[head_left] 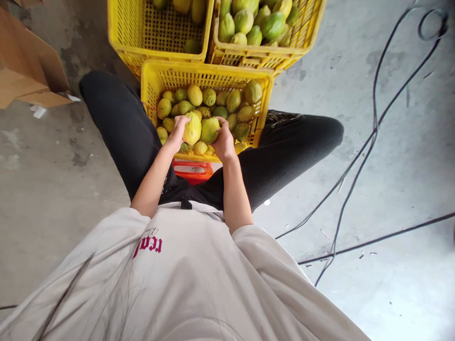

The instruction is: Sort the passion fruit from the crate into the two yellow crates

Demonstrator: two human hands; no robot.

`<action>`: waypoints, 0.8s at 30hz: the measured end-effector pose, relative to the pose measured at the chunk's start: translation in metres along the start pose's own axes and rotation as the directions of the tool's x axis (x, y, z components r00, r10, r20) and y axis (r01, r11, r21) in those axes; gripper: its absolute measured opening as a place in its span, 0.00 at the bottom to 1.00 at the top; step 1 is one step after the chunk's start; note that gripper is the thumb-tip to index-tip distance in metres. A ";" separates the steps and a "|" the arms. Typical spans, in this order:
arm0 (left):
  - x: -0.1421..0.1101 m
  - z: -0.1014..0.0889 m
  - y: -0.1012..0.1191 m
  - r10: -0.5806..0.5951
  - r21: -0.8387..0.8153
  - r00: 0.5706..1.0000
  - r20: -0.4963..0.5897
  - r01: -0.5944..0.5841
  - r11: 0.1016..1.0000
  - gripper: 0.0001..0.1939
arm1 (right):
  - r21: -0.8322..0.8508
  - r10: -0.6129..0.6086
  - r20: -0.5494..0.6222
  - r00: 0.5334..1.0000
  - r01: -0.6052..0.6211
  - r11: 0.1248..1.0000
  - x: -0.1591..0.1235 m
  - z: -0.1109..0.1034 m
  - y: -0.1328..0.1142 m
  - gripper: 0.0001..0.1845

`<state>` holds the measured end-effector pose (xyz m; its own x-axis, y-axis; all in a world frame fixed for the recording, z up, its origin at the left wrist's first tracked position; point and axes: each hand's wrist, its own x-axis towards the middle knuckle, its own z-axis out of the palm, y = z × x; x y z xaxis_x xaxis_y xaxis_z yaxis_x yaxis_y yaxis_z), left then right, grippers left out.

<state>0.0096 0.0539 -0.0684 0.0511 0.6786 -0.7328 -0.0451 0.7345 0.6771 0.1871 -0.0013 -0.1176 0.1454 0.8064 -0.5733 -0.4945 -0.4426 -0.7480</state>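
Observation:
My left hand [177, 134] is wrapped round a yellow-green fruit [192, 129] at the near edge of a yellow crate [206, 75] between my knees. Beside it, my right hand [223, 141] grips a greener fruit [210, 130]. Both fruits sit just above the pile of several yellow and green fruits [209, 102] that fills the crate. My black trousers frame the crate on both sides.
Two more yellow crates [142, 33] [263, 54] stand behind, the right one heaped with green fruits, the left one nearly bare. A red stool [192, 170] shows under me. Cardboard [28, 66] lies far left. Black cables [359, 166] trail across the concrete floor at right.

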 end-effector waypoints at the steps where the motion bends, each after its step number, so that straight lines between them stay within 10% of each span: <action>1: -0.001 0.000 0.001 -0.010 0.002 1.000 -0.006 0.010 1.000 0.02 | -0.006 0.009 -0.021 1.000 -0.010 1.000 0.000 -0.001 0.001 0.28; 10: -0.001 -0.006 0.001 0.088 -0.067 0.996 0.012 -0.087 0.994 0.22 | -0.059 0.023 0.033 0.999 -0.021 0.998 -0.012 -0.006 -0.006 0.30; 15: -0.011 0.003 0.004 0.088 -0.088 0.985 0.147 -0.076 0.993 0.20 | -0.013 -0.010 0.074 0.997 0.011 1.000 -0.017 0.001 -0.002 0.37; 24: -0.023 0.012 0.014 0.072 -0.097 0.995 0.062 -0.066 0.993 0.11 | 0.008 -0.027 0.114 0.993 0.026 1.000 -0.020 0.014 -0.012 0.35</action>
<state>0.0200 0.0485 -0.0409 0.1093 0.7282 -0.6766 -0.1446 0.6850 0.7140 0.1782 -0.0061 -0.0923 0.0598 0.8573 -0.5113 -0.4977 -0.4184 -0.7597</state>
